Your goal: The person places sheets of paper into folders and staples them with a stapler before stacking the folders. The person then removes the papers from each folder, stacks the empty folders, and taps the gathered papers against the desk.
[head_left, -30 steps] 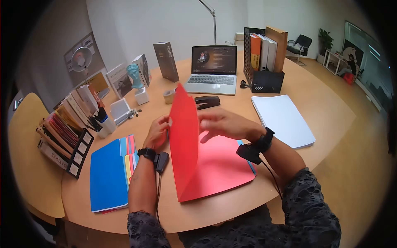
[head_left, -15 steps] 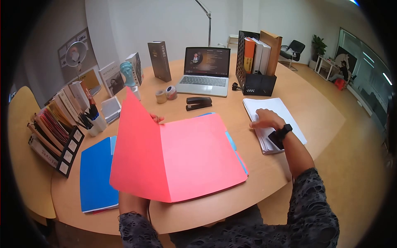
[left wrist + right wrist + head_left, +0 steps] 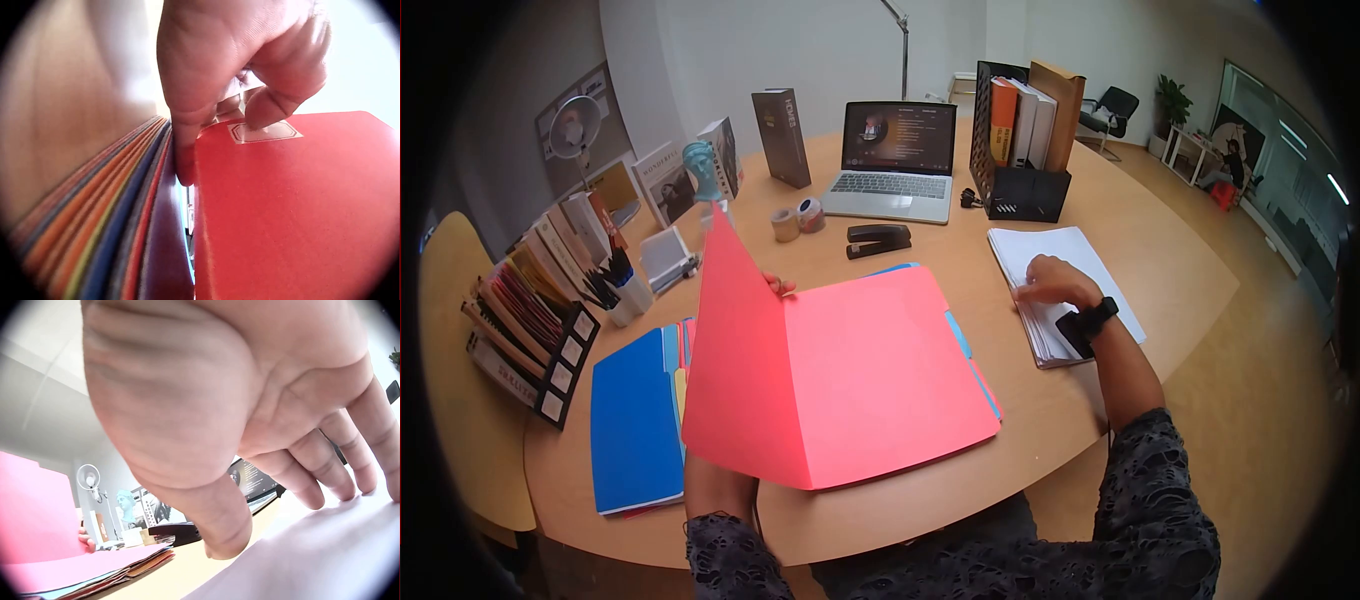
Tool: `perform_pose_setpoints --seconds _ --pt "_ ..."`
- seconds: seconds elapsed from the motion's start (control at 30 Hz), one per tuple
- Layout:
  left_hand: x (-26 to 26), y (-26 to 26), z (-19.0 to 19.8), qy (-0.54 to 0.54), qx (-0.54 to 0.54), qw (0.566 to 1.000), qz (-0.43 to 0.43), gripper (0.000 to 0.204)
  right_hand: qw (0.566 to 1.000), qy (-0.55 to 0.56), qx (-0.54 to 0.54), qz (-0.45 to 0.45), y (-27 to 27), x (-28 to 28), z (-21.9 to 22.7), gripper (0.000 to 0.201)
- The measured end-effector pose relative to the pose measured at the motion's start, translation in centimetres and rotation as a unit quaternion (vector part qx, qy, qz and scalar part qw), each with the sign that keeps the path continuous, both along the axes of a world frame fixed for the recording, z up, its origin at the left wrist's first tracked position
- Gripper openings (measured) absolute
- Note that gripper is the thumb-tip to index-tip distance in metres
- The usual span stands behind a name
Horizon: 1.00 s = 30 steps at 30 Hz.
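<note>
A red file folder (image 3: pixel 890 375) lies open on top of a stack of coloured folders (image 3: pixel 106 231), its front cover (image 3: pixel 745 370) standing tilted up to the left. My left hand (image 3: pixel 231 62) holds that cover by its edge, with the thumb over a small label (image 3: pixel 265 132) on the outside. From above, the cover hides most of this hand and only a few fingers show past its top edge. Over the white paper stack (image 3: pixel 1090 260) is my right hand (image 3: pixel 1055 283). Its spread fingertips (image 3: pixel 344 487) rest on the top sheet, while the thumb is near the left edge.
A blue folder (image 3: pixel 635 420) with coloured tabs lies at left. Beyond are a black stapler (image 3: pixel 878 241), tape rolls (image 3: pixel 785 225), a laptop (image 3: pixel 890 190) and a black file holder (image 3: pixel 1025 195) with books. Pens in a cup (image 3: pixel 630 298) stand by the book rack (image 3: pixel 565 370).
The folder's cover has swung further over to the left with my left hand. My right hand has left the folder and come across to the white paper stack.
</note>
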<state>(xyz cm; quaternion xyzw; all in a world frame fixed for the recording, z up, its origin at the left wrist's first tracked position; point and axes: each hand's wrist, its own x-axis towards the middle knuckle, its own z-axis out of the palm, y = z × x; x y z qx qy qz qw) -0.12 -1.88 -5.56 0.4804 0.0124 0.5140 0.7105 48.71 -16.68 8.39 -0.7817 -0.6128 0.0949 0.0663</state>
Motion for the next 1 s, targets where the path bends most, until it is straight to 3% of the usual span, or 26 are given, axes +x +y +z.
perform_pose_setpoints --seconds 0.2,0.43,0.6,0.9,1.0 --pt "2.7 4.2 3.3 -0.021 0.042 0.998 -0.031 0.025 0.999 -0.035 -0.027 -0.017 0.2 -0.5 0.0 0.038" --pt "2.6 2.7 4.3 -0.009 0.007 1.000 -0.013 0.025 0.997 -0.052 -0.033 -0.041 0.2 -0.6 -0.2 0.036" --pt "2.5 2.4 4.4 -0.002 0.005 1.000 -0.005 0.024 1.000 0.003 0.028 0.004 -0.4 0.6 -0.3 0.042" --pt "2.6 1.9 4.6 0.019 0.005 1.000 0.010 0.023 0.997 0.070 0.042 -0.010 -0.5 1.3 0.0 0.042" --pt "2.7 1.8 4.6 0.025 0.005 1.000 0.016 0.022 0.998 0.021 0.052 0.035 -0.8 0.4 0.2 0.038"
